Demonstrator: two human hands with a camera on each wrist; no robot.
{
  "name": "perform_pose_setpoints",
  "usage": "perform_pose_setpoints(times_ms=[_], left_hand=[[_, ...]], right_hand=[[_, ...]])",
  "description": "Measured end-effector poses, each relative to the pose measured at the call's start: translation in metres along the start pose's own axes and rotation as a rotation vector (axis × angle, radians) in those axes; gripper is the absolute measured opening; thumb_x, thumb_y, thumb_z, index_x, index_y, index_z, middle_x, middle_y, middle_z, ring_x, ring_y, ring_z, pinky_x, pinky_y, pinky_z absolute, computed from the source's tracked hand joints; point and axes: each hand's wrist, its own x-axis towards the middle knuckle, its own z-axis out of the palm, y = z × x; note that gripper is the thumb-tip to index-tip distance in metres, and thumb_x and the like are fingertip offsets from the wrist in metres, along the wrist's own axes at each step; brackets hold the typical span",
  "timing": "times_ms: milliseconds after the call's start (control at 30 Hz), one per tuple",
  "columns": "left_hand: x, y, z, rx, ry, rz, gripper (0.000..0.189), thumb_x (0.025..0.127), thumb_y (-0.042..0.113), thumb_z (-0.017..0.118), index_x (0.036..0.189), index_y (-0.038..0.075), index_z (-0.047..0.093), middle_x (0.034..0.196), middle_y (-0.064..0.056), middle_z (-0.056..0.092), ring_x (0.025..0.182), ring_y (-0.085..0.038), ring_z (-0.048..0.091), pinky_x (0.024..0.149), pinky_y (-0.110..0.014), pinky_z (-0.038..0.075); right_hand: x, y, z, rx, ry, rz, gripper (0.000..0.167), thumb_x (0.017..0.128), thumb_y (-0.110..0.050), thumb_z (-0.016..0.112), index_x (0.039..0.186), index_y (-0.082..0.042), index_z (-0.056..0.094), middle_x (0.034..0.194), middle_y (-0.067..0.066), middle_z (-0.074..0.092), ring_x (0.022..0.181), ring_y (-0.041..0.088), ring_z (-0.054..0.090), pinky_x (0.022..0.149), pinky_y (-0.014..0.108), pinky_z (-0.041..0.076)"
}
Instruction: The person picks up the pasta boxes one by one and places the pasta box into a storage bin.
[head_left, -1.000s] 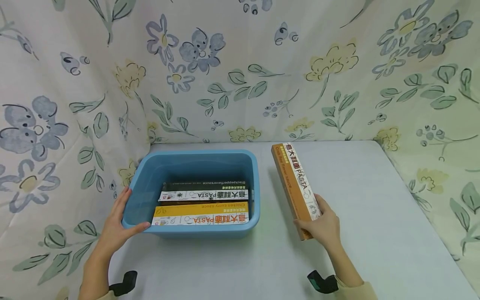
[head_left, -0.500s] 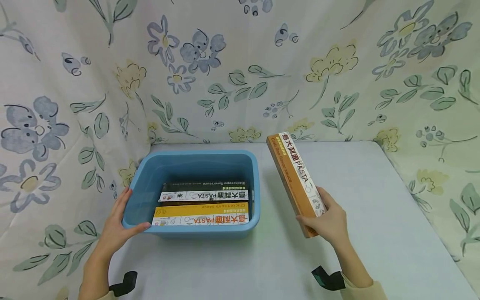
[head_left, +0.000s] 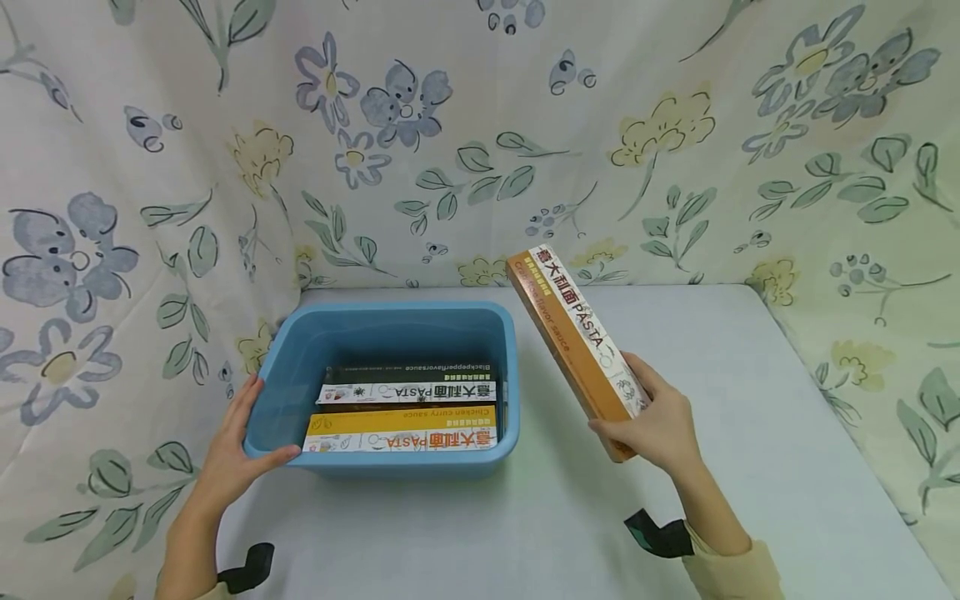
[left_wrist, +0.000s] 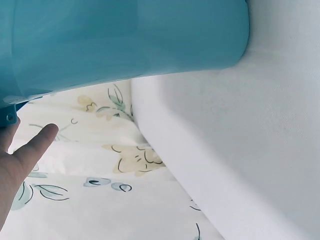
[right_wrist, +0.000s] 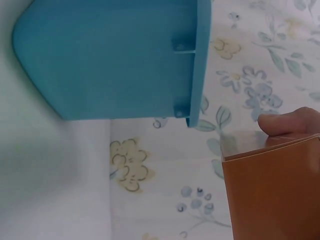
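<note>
An orange and white pasta box (head_left: 577,350), marked crab roe flavor sauce, tilts above the table. My right hand (head_left: 656,421) grips its near end, thumb on the orange side. In the right wrist view the thumb (right_wrist: 290,122) lies at the end of the orange box (right_wrist: 275,195). Left of it stands a blue plastic bin (head_left: 405,461). A black and white pasta box (head_left: 408,390) and a yellow and white one (head_left: 401,427) lie inside. My left hand (head_left: 236,458) rests on the bin's near left corner with thumb and fingers spread fairly straight.
A white table (head_left: 750,433) carries the bin. Floral cloth (head_left: 480,167) hangs behind and at both sides. The bin's wall (left_wrist: 125,40) fills the top of the left wrist view, beside the table's edge.
My right hand has lifted the orange pasta box off the table, and the box's far end has swung left toward the bin. My left hand and the bin have stayed in place.
</note>
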Motion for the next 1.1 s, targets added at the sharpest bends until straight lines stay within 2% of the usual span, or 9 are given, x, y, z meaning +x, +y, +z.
perform_pose_setpoints(times_ms=[233, 500, 800, 1100], left_hand=[[0.000, -0.001, 0.000, 0.008, -0.003, -0.008, 0.108, 0.069, 0.016, 0.079, 0.156, 0.007, 0.015, 0.160, -0.022, 0.007, 0.137, -0.057, 0.014, 0.091, -0.082, 0.021], [0.000, -0.001, 0.000, 0.004, 0.001, 0.001, 0.109, 0.068, 0.016, 0.080, 0.156, 0.007, 0.016, 0.160, -0.022, 0.008, 0.137, -0.057, 0.014, 0.091, -0.082, 0.021], [-0.001, -0.001, 0.000, -0.010, 0.009, 0.007, 0.107, 0.069, 0.015, 0.079, 0.155, 0.006, 0.017, 0.160, -0.023, 0.009, 0.137, -0.058, 0.014, 0.091, -0.082, 0.020], [-0.001, -0.003, -0.001, -0.016, -0.004, 0.006, 0.108, 0.070, 0.016, 0.080, 0.156, 0.008, 0.015, 0.160, -0.021, 0.007, 0.137, -0.057, 0.014, 0.092, -0.082, 0.021]], right_hand=[[0.006, -0.010, 0.000, 0.051, -0.045, -0.105, 0.092, 0.063, -0.016, 0.090, 0.142, -0.001, 0.045, 0.131, 0.022, 0.054, 0.100, 0.035, 0.054, 0.078, 0.045, 0.050], [0.015, -0.014, -0.001, 0.082, -0.148, -0.218, 0.090, 0.061, -0.009, 0.089, 0.141, -0.001, 0.048, 0.130, 0.020, 0.057, 0.096, 0.031, 0.055, 0.074, 0.039, 0.050], [0.033, -0.022, -0.003, 0.120, -0.328, -0.299, 0.089, 0.060, -0.010, 0.088, 0.139, 0.002, 0.049, 0.128, 0.020, 0.058, 0.095, 0.029, 0.055, 0.076, 0.039, 0.049], [0.056, -0.038, 0.007, 0.112, -0.510, -0.350, 0.088, 0.059, -0.017, 0.087, 0.137, -0.001, 0.051, 0.123, 0.013, 0.060, 0.096, 0.026, 0.053, 0.074, 0.036, 0.051]])
